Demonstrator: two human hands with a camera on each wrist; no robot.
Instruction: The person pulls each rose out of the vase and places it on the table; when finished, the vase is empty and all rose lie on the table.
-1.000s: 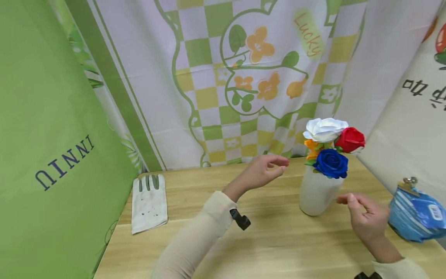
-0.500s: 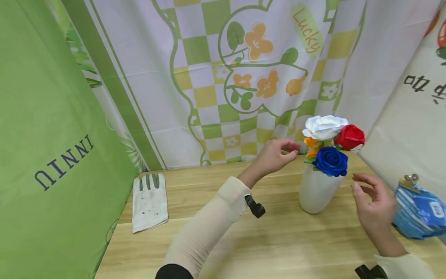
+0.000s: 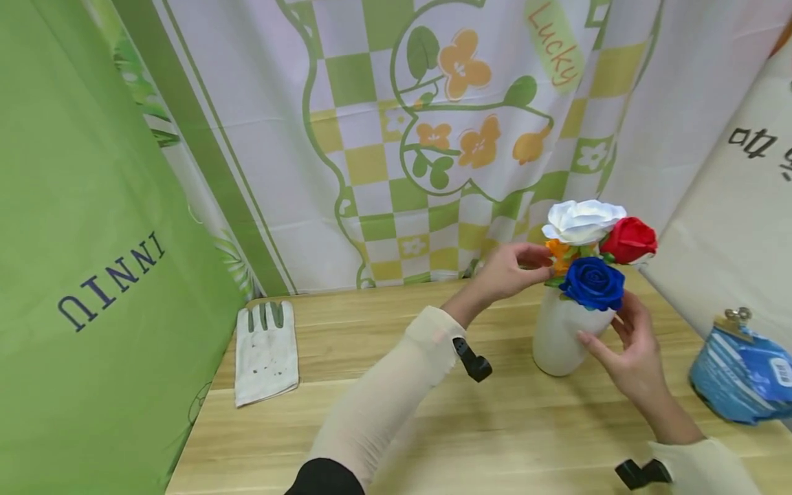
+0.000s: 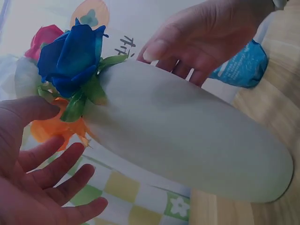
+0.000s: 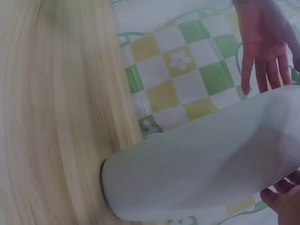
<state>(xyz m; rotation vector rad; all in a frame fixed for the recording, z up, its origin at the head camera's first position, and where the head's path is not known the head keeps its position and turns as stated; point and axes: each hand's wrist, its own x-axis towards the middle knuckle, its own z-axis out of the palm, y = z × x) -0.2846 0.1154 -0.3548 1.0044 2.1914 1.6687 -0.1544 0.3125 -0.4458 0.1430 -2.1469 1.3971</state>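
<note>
A tall white vase (image 3: pixel 559 340) stands upright on the table, holding a white rose (image 3: pixel 584 221), a red rose (image 3: pixel 630 240), a blue rose (image 3: pixel 594 283) and an orange flower (image 4: pixel 51 129). My left hand (image 3: pixel 510 273) is beside the orange flower; its thumb and fingers are spread on either side of it, and I cannot tell whether they touch it. My right hand (image 3: pixel 634 354) is at the vase's right side, thumb toward the front and fingers reaching behind. The left wrist view shows those fingers (image 4: pixel 199 77) passing out of sight behind the vase.
A blue bag (image 3: pixel 742 375) closed with a bulldog clip (image 3: pixel 735 323) lies at the table's right. On the left is a white work glove (image 3: pixel 266 354) with grey-green fingers. A patterned curtain (image 3: pixel 458 137) hangs along the back edge.
My left hand has moved right and slightly up to the orange flower. My right hand, first beside the vase, backed off rightward, then came in round the vase's side. The vase stays in place.
</note>
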